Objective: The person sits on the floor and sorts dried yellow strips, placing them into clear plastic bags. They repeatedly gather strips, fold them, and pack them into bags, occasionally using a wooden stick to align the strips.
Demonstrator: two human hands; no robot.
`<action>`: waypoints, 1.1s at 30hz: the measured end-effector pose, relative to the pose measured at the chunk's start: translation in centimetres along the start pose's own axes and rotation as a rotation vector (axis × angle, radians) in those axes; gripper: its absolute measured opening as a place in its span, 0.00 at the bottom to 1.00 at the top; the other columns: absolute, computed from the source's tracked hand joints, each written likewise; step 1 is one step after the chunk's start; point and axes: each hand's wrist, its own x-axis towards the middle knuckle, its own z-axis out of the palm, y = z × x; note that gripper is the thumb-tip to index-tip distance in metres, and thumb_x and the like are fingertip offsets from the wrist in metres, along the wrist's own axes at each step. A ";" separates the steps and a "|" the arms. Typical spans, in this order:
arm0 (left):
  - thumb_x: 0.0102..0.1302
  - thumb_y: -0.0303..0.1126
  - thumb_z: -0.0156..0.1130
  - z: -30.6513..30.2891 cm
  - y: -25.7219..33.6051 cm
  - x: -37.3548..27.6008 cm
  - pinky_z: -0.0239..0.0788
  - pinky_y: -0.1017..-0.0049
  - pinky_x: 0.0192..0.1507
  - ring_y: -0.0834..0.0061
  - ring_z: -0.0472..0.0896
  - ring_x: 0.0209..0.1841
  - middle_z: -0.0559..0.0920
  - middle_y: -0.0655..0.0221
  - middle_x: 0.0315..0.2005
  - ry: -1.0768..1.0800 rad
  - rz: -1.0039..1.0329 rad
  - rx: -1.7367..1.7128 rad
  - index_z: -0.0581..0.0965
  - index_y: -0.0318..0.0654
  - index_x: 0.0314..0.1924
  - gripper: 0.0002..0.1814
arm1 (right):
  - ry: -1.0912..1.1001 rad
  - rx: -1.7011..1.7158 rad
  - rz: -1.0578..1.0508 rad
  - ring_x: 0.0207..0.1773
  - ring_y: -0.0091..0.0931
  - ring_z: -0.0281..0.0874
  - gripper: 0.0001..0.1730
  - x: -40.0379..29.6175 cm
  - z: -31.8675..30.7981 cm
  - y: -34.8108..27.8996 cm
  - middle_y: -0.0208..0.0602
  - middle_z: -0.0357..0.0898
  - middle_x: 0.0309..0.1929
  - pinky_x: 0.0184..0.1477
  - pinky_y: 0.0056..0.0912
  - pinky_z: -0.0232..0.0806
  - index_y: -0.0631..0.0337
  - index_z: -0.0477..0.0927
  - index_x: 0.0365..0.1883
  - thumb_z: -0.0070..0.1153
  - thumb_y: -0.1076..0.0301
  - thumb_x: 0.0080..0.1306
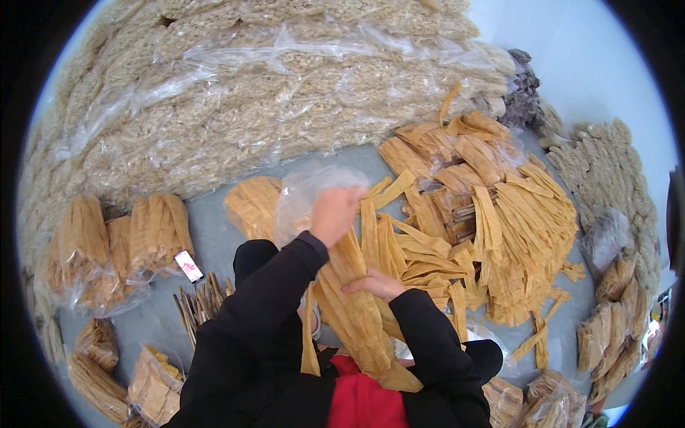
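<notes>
A long bundle of yellow dried strips (348,305), which look like bean-curd skin, slants across my lap. My right hand (377,286) grips it around the middle, with the thumb lying across its face. My left hand (337,214) is curled and blurred over the bundle's upper end; whether it pinches a strip is hidden. Just beyond the left hand lies a clear plastic bag (305,187), partly over a tan bundle (251,206). Loose yellow strips (428,251) spread right of my hands, beside a large fanned pile (527,241).
Pale bundles in clear plastic form a high stack (267,96) along the back. Bagged tan bundles (160,230), a lit phone (188,266) and thin sticks (203,299) are on the left. Wrapped orange-brown bundles (455,150) lie behind the pile; more bundles (610,326) line the right.
</notes>
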 end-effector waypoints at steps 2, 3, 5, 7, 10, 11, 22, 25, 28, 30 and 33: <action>0.63 0.41 0.50 1.9 1.0 -2.1 0.66 0.64 0.28 0.57 0.77 0.26 0.77 0.54 0.22 -0.308 0.267 0.095 0.78 0.37 0.30 0.16 | 0.039 -0.061 0.081 0.50 0.27 0.71 0.30 0.3 0.5 -0.8 0.41 0.76 0.45 0.51 0.25 0.61 0.66 0.68 0.53 0.59 0.71 0.50; 0.62 0.40 0.50 2.3 3.5 -2.9 0.67 0.64 0.30 0.58 0.77 0.28 0.78 0.55 0.23 -0.542 0.317 0.055 0.78 0.38 0.32 0.14 | 0.082 -0.036 0.102 0.50 0.27 0.71 0.30 0.5 -0.1 -0.4 0.41 0.75 0.45 0.51 0.25 0.61 0.66 0.68 0.53 0.59 0.71 0.49; 0.61 0.36 0.53 1.5 6.7 -4.8 0.68 0.66 0.33 0.59 0.78 0.30 0.78 0.57 0.25 -0.914 0.408 -0.387 0.79 0.43 0.38 0.10 | 0.140 0.147 0.036 0.50 0.27 0.71 0.30 0.4 -1.7 0.4 0.41 0.75 0.45 0.51 0.25 0.62 0.66 0.68 0.53 0.59 0.72 0.49; 0.59 0.31 0.54 0.5 7.5 -5.9 0.68 0.67 0.33 0.59 0.78 0.31 0.78 0.59 0.24 -0.720 0.551 -0.435 0.78 0.45 0.44 0.13 | 0.173 0.414 -0.085 0.50 0.28 0.71 0.30 -1.0 -3.7 0.9 0.41 0.75 0.46 0.51 0.26 0.62 0.67 0.68 0.52 0.58 0.73 0.49; 0.56 0.27 0.53 -4.6 5.1 -4.3 0.68 0.69 0.36 0.59 0.77 0.33 0.77 0.59 0.25 -0.680 0.347 -0.207 0.76 0.42 0.48 0.17 | 0.207 0.666 -0.211 0.50 0.28 0.71 0.30 -2.8 -5.7 2.3 0.40 0.75 0.46 0.51 0.26 0.62 0.67 0.68 0.52 0.58 0.74 0.48; 0.54 0.25 0.53 -5.2 3.1 -4.6 0.67 0.67 0.36 0.57 0.76 0.35 0.76 0.60 0.29 -0.620 0.298 -0.209 0.75 0.41 0.46 0.17 | 0.210 0.708 -0.240 0.50 0.28 0.71 0.30 -3.1 -5.8 2.5 0.40 0.75 0.47 0.51 0.26 0.62 0.67 0.69 0.52 0.58 0.74 0.48; 0.45 0.15 0.47 -3.7 -3.8 -5.7 0.64 0.66 0.37 0.53 0.70 0.35 0.74 0.58 0.31 -0.346 0.220 -0.045 0.74 0.35 0.37 0.17 | 0.390 0.800 -0.334 0.48 0.32 0.73 0.23 -5.8 -7.7 6.7 0.41 0.75 0.46 0.52 0.31 0.65 0.69 0.72 0.47 0.52 0.75 0.50; 0.43 0.18 0.52 -2.1 -4.9 -8.2 0.62 0.69 0.35 0.55 0.70 0.33 0.73 0.57 0.23 -0.431 0.013 -0.187 0.76 0.33 0.31 0.12 | 0.468 0.822 -0.511 0.47 0.32 0.74 0.22 -6.8 -8.7 8.2 0.41 0.76 0.45 0.51 0.31 0.66 0.69 0.72 0.47 0.51 0.73 0.52; 0.42 0.20 0.54 -3.8 -1.2 -11.5 0.61 0.72 0.30 0.60 0.70 0.27 0.71 0.58 0.21 -0.519 -0.099 -0.451 0.76 0.32 0.28 0.09 | 0.473 0.953 -0.700 0.47 0.32 0.74 0.21 -6.8 -9.8 9.6 0.42 0.76 0.45 0.50 0.32 0.66 0.68 0.72 0.48 0.49 0.71 0.55; 0.46 0.20 0.51 -4.0 -0.4 -14.4 0.59 0.79 0.26 0.74 0.69 0.21 0.70 0.60 0.19 -0.286 -0.079 -0.551 0.72 0.32 0.25 0.04 | 0.447 1.003 -0.686 0.47 0.32 0.74 0.21 -6.0 -10.1 9.7 0.42 0.76 0.45 0.50 0.31 0.66 0.68 0.72 0.48 0.49 0.70 0.56; 0.48 0.18 0.45 -6.3 3.7 -13.3 0.60 0.83 0.27 0.83 0.69 0.22 0.71 0.71 0.19 -0.119 -0.453 -0.898 0.72 0.30 0.26 0.06 | 0.403 1.031 -0.483 0.48 0.32 0.74 0.21 -4.4 -10.7 10.7 0.42 0.75 0.46 0.51 0.31 0.66 0.67 0.71 0.50 0.48 0.68 0.57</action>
